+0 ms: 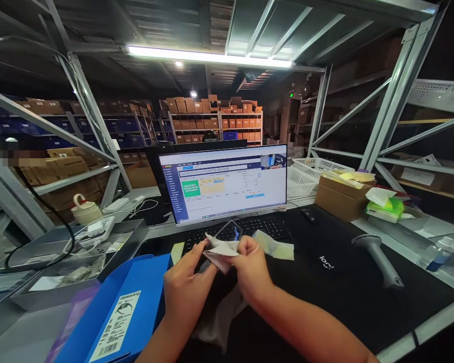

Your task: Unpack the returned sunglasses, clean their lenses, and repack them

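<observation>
Both hands meet in front of the keyboard over a pale grey cleaning cloth (222, 250) with a zigzag edge. My left hand (187, 280) is closed on the cloth's left side, with the thumb and fingers pinching it. My right hand (252, 264) is curled into a near fist on its right side. Just beyond the cloth, a clear, dark-rimmed piece (230, 231) sticks up; its lower part is hidden by the cloth, and I cannot make out its kind. Below my hands hangs more pale fabric (225, 317), blurred.
An open blue box (139, 277) with a white label stands left. A monitor (227, 186) rises behind the keyboard (272, 228). A pale packet (276, 246), a mouse (307, 215) and a barcode scanner (380, 259) lie right on the black mat. A cardboard box (338, 196) stands farther back.
</observation>
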Demonstrator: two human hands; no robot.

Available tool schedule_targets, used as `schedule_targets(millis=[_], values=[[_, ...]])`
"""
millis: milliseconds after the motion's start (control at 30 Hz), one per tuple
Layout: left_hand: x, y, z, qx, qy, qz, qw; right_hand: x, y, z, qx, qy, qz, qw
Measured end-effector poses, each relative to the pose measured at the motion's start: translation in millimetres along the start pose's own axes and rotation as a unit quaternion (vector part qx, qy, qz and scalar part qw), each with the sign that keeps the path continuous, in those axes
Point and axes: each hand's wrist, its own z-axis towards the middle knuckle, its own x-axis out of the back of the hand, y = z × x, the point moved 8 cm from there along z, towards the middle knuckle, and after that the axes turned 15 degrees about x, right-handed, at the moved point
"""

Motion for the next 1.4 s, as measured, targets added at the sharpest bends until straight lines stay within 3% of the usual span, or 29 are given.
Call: schedule_targets(millis=[100,200,400,467,533,600,700,800,933,1067,1133,1267,1400], values=[[-2.6,8.0,-1.6,-0.021,-0.029,-0.028,0.999,5.7,-15.6,27.7,-0.039,0.015,0.093,0.995],[-8.1,13.9,-5.7,-0.043,-0.067,-0.057,0.995,20.2,-32.6,53.5,-0.033,0.042,0.117,0.992],[-16.5,-2.3,0.8,0.054,-0.108,-0.089,0.989,48.6,-75.6,80.8,0.086,0.063,0.091,0.990],[-14.4,-3.7,6.3,0.068,-0.125,-0.103,0.985,55.1,-93.9,87.0,0.115,0.020,0.037,0.993],[-10.0,-0.2,11.8,0.061,-0.150,-0.114,0.980,56.4,-108.2,90.7,0.110,-0.068,-0.039,0.991],[-4.5,6.0,16.2,0.045,-0.176,-0.117,0.976,57.2,-119.8,89.8,0.103,-0.152,-0.121,0.976],[2.0,13.2,19.3,0.029,-0.208,-0.106,0.972,60.6,-131.6,84.2,0.106,-0.198,-0.234,0.946],[1.8,16.5,17.5,0.019,-0.252,-0.091,0.963,55.4,-126.2,74.6,0.077,-0.220,-0.311,0.921],[-5.0,17.0,10.8,0.008,-0.315,-0.056,0.947,27.3,-95.1,48.2,0.004,-0.332,-0.326,0.885],[-16.0,19.6,1.1,-0.027,-0.340,-0.007,0.940,-2.7,-56.5,8.8,-0.024,-0.468,-0.374,0.800],[-23.6,20.9,-4.3,-0.051,-0.345,0.011,0.937,-9.7,-39.5,-4.2,-0.023,-0.479,-0.407,0.778],[-34.1,12.9,-4.1,-0.032,-0.342,0.018,0.939,-11.3,-25.6,-7.4,0.019,-0.425,-0.475,0.770],[-31.9,8.8,2.1,0.008,-0.359,-0.048,0.932,-12.0,-29.4,-7.0,0.006,-0.491,-0.432,0.757]])
